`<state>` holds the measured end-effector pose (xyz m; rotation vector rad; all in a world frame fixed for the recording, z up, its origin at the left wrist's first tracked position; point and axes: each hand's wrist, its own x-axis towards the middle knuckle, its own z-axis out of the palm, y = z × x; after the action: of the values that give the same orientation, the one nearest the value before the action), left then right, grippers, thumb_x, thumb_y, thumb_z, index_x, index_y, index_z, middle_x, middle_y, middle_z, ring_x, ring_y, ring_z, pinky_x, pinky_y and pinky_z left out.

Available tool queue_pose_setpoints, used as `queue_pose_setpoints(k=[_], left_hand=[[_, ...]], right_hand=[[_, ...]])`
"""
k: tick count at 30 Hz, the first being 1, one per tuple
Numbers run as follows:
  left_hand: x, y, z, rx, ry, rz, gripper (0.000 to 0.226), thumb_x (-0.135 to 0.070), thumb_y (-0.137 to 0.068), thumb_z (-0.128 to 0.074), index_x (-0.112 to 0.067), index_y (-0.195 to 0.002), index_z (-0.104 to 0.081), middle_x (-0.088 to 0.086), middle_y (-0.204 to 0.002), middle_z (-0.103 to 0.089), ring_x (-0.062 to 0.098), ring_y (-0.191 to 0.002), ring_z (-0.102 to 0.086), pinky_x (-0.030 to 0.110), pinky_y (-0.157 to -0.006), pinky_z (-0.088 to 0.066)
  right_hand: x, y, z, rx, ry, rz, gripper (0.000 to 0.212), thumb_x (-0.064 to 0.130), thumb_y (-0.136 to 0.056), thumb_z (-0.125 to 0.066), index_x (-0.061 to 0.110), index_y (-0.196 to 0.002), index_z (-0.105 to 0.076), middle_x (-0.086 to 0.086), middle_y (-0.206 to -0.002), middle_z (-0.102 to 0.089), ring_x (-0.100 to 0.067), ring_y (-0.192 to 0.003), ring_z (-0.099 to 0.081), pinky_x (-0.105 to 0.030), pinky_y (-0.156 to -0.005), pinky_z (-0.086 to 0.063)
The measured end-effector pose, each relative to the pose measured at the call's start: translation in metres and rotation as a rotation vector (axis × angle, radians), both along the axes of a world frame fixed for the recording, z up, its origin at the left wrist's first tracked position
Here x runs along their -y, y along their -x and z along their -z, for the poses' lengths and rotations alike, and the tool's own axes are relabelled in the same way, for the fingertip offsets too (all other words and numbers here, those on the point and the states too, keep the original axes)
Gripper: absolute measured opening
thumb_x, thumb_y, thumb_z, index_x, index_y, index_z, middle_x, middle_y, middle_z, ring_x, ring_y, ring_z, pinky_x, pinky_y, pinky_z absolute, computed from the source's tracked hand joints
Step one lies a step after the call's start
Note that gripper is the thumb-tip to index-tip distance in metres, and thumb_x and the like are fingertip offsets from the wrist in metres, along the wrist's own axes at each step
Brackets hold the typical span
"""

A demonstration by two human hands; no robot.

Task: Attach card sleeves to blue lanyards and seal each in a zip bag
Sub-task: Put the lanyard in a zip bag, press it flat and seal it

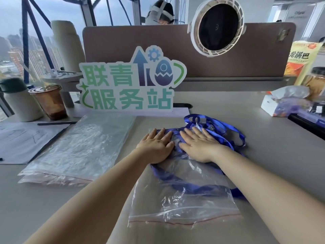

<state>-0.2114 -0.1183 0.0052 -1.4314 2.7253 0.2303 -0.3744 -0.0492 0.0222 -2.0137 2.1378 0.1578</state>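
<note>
Two flat hands press a zip bag with a blue lanyard on the counter.

The grey counter (263,155) carries a big green and blue sign (130,85) standing at the back and a stack of empty zip bags (79,148) lying to the left. In the middle lies one zip bag (184,205), its red-lined zip edge toward the person. A blue lanyard (186,188) is seen through the plastic, and more blue loops lie at the far right corner of the bag; whether these are inside it or beside it I cannot tell. The left hand (156,147) and the right hand (198,145) rest side by side on the far end of the bag, palms down, fingers straight, grasping nothing. A brown drink cup (50,103) and a black pen (56,123) are at the far left.
</note>
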Motion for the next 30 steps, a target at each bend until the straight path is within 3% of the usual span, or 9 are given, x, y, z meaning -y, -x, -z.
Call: queue_pose_setpoints(k=[3, 6, 11, 13, 16, 22, 27, 30], left_hand=[[0.001, -0.001, -0.002, -0.034, -0.026, -0.014, 0.056, -0.052, -0.097, -0.016, -0.037, -0.149, 0.000, -0.005, -0.159, 0.007, 0.021, -0.146, 0.009, 0.037, -0.117, 0.002], [0.000, -0.004, -0.014, -0.234, -0.018, -0.011, 0.058, -0.050, -0.098, -0.029, -0.034, -0.149, -0.008, -0.005, -0.159, 0.006, 0.020, -0.146, 0.008, 0.039, -0.117, 0.000], [-0.030, -0.027, -0.045, -0.458, 0.114, 0.059, 0.049, -0.041, -0.099, -0.038, -0.026, -0.145, -0.034, -0.004, -0.158, -0.014, 0.017, -0.146, -0.011, 0.039, -0.118, -0.012], [-0.058, -0.040, -0.044, -0.410, 0.095, 0.148, 0.046, -0.038, -0.099, -0.037, -0.026, -0.144, -0.035, -0.005, -0.157, -0.016, 0.015, -0.145, -0.012, 0.039, -0.117, -0.013], [-0.101, -0.064, -0.028, -0.254, 0.050, 0.264, 0.050, -0.041, -0.101, -0.028, -0.028, -0.148, -0.023, -0.007, -0.158, -0.007, 0.012, -0.146, -0.001, 0.034, -0.118, -0.003], [-0.136, -0.078, -0.002, 0.020, 0.030, 0.245, 0.054, -0.046, -0.101, -0.014, -0.031, -0.149, 0.004, -0.013, -0.157, 0.010, 0.007, -0.143, 0.014, 0.030, -0.118, 0.007], [-0.137, -0.080, 0.000, -0.035, 0.054, 0.246, 0.057, -0.051, -0.099, -0.015, -0.031, -0.150, 0.001, -0.013, -0.158, 0.007, 0.006, -0.144, 0.012, 0.030, -0.119, 0.004], [-0.140, -0.083, -0.004, -0.217, 0.107, 0.249, 0.060, -0.053, -0.097, -0.026, -0.027, -0.150, -0.017, -0.009, -0.158, -0.009, 0.008, -0.145, 0.000, 0.029, -0.119, -0.001]], right_hand=[[-0.001, -0.001, -0.003, 0.008, -0.014, 0.003, 0.058, 0.049, -0.097, -0.010, 0.030, -0.149, 0.008, 0.008, -0.156, 0.016, -0.013, -0.142, 0.021, -0.040, -0.115, 0.017], [-0.005, 0.000, -0.016, 0.062, 0.049, -0.001, 0.054, 0.045, -0.099, -0.009, 0.031, -0.149, 0.005, 0.010, -0.156, 0.015, -0.013, -0.142, 0.020, -0.046, -0.114, 0.018], [-0.041, -0.004, -0.039, 0.226, 0.252, -0.037, 0.051, 0.041, -0.100, -0.015, 0.031, -0.150, -0.008, 0.016, -0.157, 0.003, -0.006, -0.143, 0.012, -0.039, -0.115, 0.017], [-0.069, -0.012, -0.036, 0.271, 0.248, -0.082, 0.051, 0.042, -0.101, -0.017, 0.031, -0.150, -0.012, 0.016, -0.157, 0.000, -0.003, -0.142, 0.012, -0.036, -0.115, 0.016], [-0.116, -0.030, -0.020, 0.227, 0.184, -0.141, 0.052, 0.044, -0.100, -0.018, 0.031, -0.150, -0.008, 0.019, -0.156, 0.003, -0.001, -0.141, 0.015, -0.035, -0.114, 0.018], [-0.149, -0.041, 0.009, 0.049, 0.117, -0.134, 0.057, 0.049, -0.098, -0.015, 0.032, -0.149, 0.003, 0.018, -0.156, 0.012, -0.001, -0.140, 0.020, -0.035, -0.111, 0.022], [-0.148, -0.041, 0.007, 0.010, 0.103, -0.133, 0.058, 0.051, -0.098, -0.013, 0.032, -0.149, 0.005, 0.017, -0.156, 0.012, -0.003, -0.141, 0.019, -0.036, -0.112, 0.021], [-0.150, -0.041, 0.003, 0.060, 0.147, -0.118, 0.057, 0.052, -0.097, -0.012, 0.033, -0.149, 0.004, 0.018, -0.156, 0.011, -0.003, -0.140, 0.022, -0.038, -0.113, 0.021]])
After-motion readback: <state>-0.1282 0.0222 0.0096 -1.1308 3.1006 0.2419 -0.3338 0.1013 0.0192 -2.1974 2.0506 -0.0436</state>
